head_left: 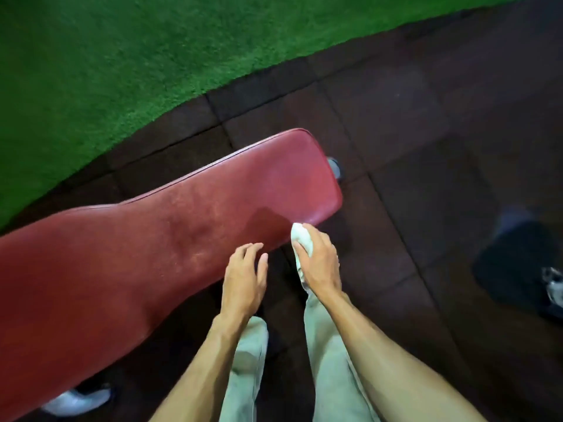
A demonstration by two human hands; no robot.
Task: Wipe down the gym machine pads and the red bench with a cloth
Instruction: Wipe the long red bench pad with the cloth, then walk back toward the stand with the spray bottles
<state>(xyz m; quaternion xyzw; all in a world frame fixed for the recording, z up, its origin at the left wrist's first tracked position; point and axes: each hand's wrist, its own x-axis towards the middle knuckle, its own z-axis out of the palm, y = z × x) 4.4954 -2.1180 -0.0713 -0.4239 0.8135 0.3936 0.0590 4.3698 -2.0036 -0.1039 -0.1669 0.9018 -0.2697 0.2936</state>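
While the red bench (170, 236) stretches slantwise across the dark rubber floor tiles (396, 123), both bare hands sit at its near long edge, close to its far, rounded end. The right hand (318, 263) has its fingers curled round a white cloth (301, 240), gripping it in a bunch; the cloth's upper tip touches the bench's near edge, and a tail of it hangs below the palm. Just beyond that tip, a darker patch shows on the red upholstery. The left hand (243, 277) is beside the right one, farther from the bench's rounded end, with its fingers apart and only loosely bent, holding nothing; its fingertips lie over the bench's edge, though whether they press on the padding cannot be told. Below the hands, pale trouser legs (246, 360) stand beside the bench. Green turf (122, 56) lies past the bench's far side. A pale metal foot (76, 400) of the bench shows under its nearer end.
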